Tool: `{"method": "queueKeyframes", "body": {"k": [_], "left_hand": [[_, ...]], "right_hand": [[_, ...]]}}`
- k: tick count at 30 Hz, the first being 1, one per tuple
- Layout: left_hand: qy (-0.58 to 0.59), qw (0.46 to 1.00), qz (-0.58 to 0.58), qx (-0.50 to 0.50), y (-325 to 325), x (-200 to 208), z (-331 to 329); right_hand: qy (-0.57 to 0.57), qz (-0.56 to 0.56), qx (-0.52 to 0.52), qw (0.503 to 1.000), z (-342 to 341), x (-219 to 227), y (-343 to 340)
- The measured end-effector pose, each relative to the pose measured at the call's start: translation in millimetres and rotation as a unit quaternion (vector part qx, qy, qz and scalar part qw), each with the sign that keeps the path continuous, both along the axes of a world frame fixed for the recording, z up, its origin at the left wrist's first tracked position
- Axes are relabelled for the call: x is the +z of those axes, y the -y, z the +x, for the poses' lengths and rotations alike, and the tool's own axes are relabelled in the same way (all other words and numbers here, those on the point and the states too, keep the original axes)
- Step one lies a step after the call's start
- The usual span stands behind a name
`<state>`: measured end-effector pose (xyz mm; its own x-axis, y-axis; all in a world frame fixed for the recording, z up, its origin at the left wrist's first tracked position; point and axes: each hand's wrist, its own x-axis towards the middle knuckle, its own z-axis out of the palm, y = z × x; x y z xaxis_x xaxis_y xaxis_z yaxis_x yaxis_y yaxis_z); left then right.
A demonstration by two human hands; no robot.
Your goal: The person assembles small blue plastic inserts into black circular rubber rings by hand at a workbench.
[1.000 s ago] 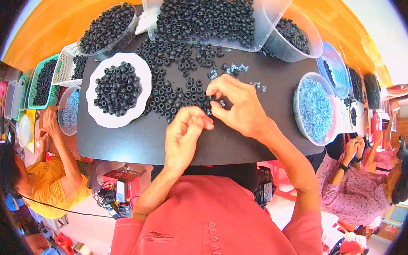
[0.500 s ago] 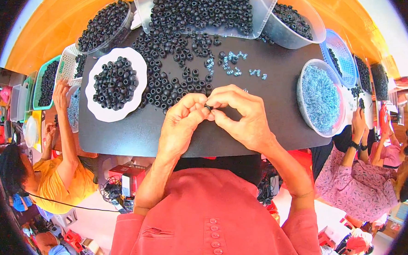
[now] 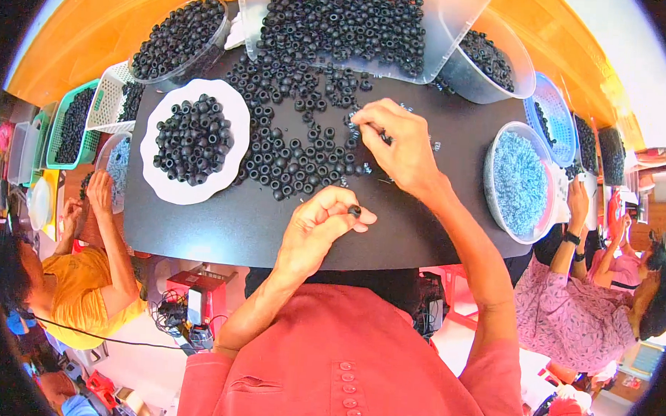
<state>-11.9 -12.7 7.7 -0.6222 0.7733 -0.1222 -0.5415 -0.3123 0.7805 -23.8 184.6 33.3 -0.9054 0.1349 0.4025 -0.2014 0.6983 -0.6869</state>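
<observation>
Beads, black and round, heap on a white scalloped plate near the left edge of a dark table, where a stray forearm could jog the rim and spill the pile. To its right, loose beads spread from the far edge toward the middle. A worker's left hand, above the near edge, pinches a single black bead between thumb and curled fingers; a slackened hold could send the rounded piece rolling off that edge. Small blue-white coils lie at the loose beads' right fringe. Over them bends the right hand, thumb and forefinger tips close together; whether they grip anything cannot be told. A careless sweep there could scatter the beads, and a poor pinch could lose a coil among them. By the right edge sits a clear bowl of pale-blue coils.
</observation>
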Motion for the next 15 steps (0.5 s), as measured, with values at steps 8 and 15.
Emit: {"method": "queueKeyframes", "body": {"k": [8, 15], "left_hand": [[0.018, 1.0, -0.002, -0.003, 0.1, -4.1, -0.1], [0.018, 1.0, -0.015, -0.009, 2.0, 0.9, -2.2]], "right_hand": [[-0.034, 0.244, 0.083, 0.966, -34.5, 1.7, -10.5], [0.055, 0.039, -0.017, 0.998, -19.8, 7.3, -18.3]]}}
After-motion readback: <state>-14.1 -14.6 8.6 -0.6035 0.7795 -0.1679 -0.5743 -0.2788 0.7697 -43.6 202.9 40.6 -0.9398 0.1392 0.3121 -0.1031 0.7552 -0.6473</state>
